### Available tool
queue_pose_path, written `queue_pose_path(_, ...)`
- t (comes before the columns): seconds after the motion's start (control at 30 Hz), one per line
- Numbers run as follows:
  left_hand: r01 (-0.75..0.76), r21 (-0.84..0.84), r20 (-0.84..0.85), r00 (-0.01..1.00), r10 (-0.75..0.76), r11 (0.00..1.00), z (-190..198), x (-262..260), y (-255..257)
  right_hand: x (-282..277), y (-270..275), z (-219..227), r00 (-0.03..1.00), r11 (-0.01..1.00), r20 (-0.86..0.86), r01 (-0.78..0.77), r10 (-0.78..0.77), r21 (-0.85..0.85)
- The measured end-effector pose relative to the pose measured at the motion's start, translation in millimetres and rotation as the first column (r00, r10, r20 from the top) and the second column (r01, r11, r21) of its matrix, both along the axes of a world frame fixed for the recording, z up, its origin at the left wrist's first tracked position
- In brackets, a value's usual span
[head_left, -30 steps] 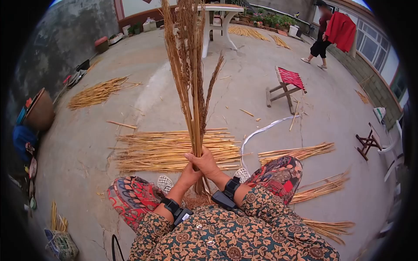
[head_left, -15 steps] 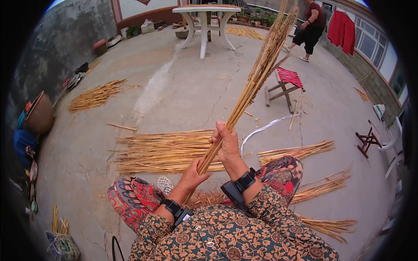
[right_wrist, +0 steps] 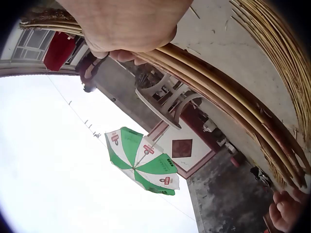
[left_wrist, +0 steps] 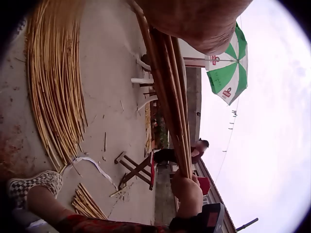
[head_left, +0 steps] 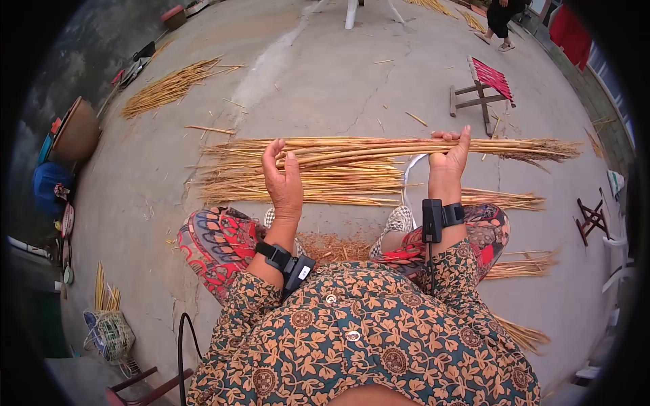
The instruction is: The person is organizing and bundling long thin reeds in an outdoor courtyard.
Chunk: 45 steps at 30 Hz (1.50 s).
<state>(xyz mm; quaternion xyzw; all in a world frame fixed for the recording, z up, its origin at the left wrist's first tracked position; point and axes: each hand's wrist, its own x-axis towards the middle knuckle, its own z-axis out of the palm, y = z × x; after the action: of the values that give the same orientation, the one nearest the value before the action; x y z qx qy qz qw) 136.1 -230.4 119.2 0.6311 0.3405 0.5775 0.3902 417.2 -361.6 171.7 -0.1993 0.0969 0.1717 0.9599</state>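
A bundle of long dried sorghum stalks (head_left: 379,151) lies crosswise in front of me, its brushy heads (head_left: 552,150) to the right. My right hand (head_left: 450,166) holds it toward the brushy end, thumb pointing up; fingers (right_wrist: 127,57) are curled round the stalks in the right wrist view. At the bare left ends is my left hand (head_left: 283,183), its fingers and thumb upright and loosely bent, the palm by the ends. In the left wrist view that hand hides the near ends. Beneath, a broad pile of stalks (head_left: 325,186) lies on the ground.
Smaller stalk bunches lie to the right (head_left: 504,198) and at the far left (head_left: 169,88). A red-topped folding stool (head_left: 484,84) stands ahead, near a white strip (head_left: 409,172). Reddish chaff (head_left: 338,247) covers the ground between the feet. Another person (head_left: 502,20) is at the back right.
The bundle has turned from upright, through a slant, to level, heads to the right. The hands have parted: the right went outward along the stalks, the left loosened at the bare ends. The view tilted down.
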Motion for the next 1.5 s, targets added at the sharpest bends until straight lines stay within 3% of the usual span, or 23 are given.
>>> queue_pose_path(0.1,-0.131,0.057,-0.093,0.986,0.135,0.990,-2.9,-4.7,9.8,2.4,-0.8,-4.8,1.000,1.000,-0.023,-0.012,0.013,0.026)
queue_pose_path(0.23,-0.202,-0.281,0.239,0.932,0.272,0.938,-10.8,-16.3,37.6,3.6,-5.0,1.3,1.000,0.999,-0.021,-0.014,0.015,0.033)
queue_pose_path(0.33,-0.007,-0.549,0.379,0.889,0.257,0.836,-20.9,-21.7,47.0,12.9,-3.3,-9.1,0.999,0.999,-0.025,-0.042,0.043,0.030)
queue_pose_path(0.47,0.113,-0.575,0.417,0.892,0.172,0.810,-41.3,-19.2,51.9,10.2,-6.0,-4.1,0.998,0.998,-0.007,-0.062,0.062,-0.007)
queue_pose_path(0.57,0.330,-0.638,0.547,0.830,0.108,0.695,-26.9,-19.2,42.1,-5.6,-9.3,8.3,0.995,0.994,-0.011,-0.097,0.097,-0.039)
queue_pose_path(0.67,0.463,-0.494,0.683,0.730,-0.001,0.736,-21.9,-16.8,36.0,-3.0,-10.2,4.5,0.995,0.995,-0.048,-0.093,0.091,-0.044)
queue_pose_path(0.7,0.479,-0.505,0.753,0.652,0.094,0.718,-20.3,-16.1,34.4,5.9,-9.3,-3.5,0.995,0.997,-0.077,-0.071,0.069,-0.018)
queue_pose_path(0.8,0.479,-0.575,0.736,0.658,0.163,0.663,-24.6,-19.9,30.4,19.3,-7.7,-17.2,0.991,1.000,-0.128,-0.029,0.028,-0.005)
queue_pose_path(0.9,0.543,-0.556,0.636,0.766,-0.099,0.630,-32.6,-12.0,17.4,15.4,-6.1,-18.5,0.988,1.000,-0.155,-0.019,0.017,-0.009)
queue_pose_path(1.0,0.683,-0.470,0.623,0.705,-0.338,0.559,-22.3,-2.6,2.4,6.7,-6.1,-14.5,0.988,0.999,-0.154,-0.033,0.033,0.005)
queue_pose_path(1.03,0.731,-0.449,0.663,0.658,-0.357,0.513,-15.8,-1.0,-0.6,4.6,-4.2,-14.3,0.988,0.999,-0.150,-0.044,0.046,0.014)
queue_pose_path(1.17,0.724,-0.432,0.689,0.650,-0.322,0.538,-10.7,-4.1,1.4,11.8,-3.1,-27.2,0.986,0.996,-0.142,-0.085,0.083,-0.004)
queue_pose_path(1.23,0.709,-0.413,0.685,0.656,-0.317,0.572,-4.8,-4.7,2.5,8.9,-2.2,-26.5,0.986,0.996,-0.148,-0.084,0.081,-0.016)
queue_pose_path(1.37,0.574,-0.427,0.700,0.699,-0.147,0.699,-7.1,-12.2,15.7,7.9,-5.7,-26.5,0.985,0.995,-0.142,-0.097,0.096,-0.002)
queue_pose_path(1.5,0.535,-0.392,0.710,0.693,-0.124,0.748,-6.4,-20.1,24.8,18.8,-5.1,-35.4,0.988,0.993,-0.103,-0.114,0.117,0.038)
